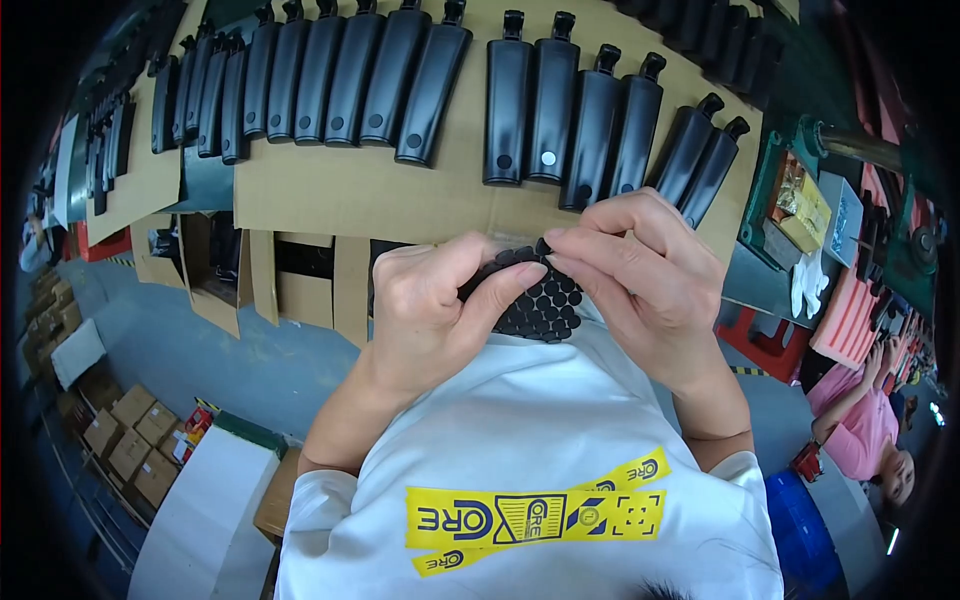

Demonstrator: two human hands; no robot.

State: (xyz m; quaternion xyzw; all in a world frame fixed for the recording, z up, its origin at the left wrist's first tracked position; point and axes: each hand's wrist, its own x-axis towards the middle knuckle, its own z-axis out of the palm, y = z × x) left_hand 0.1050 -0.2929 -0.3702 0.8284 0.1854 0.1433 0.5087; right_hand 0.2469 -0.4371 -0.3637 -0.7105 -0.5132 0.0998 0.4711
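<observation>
My left hand (428,305) is closed on a sheet of small round black pads (545,312), its thumb pressed flat over the pads. At the sheet's upper edge, my right hand (645,285) pinches one round black pad (543,246) between thumb and fingertips. Just beyond my hands lie several long black tapered plastic cases (505,110), in a row on brown cardboard. Most show a dark round spot near the close end. One case (551,100) has a pale, shiny round spot there instead.
Cardboard (350,190) covers the green worktable. Open cartons (300,290) stand below its near edge. To the right are a green-framed machine (765,190), white gloves (808,285) and a red stool (760,345). A person in pink (862,420) sits farther right. Stacked boxes (130,435) stand at left.
</observation>
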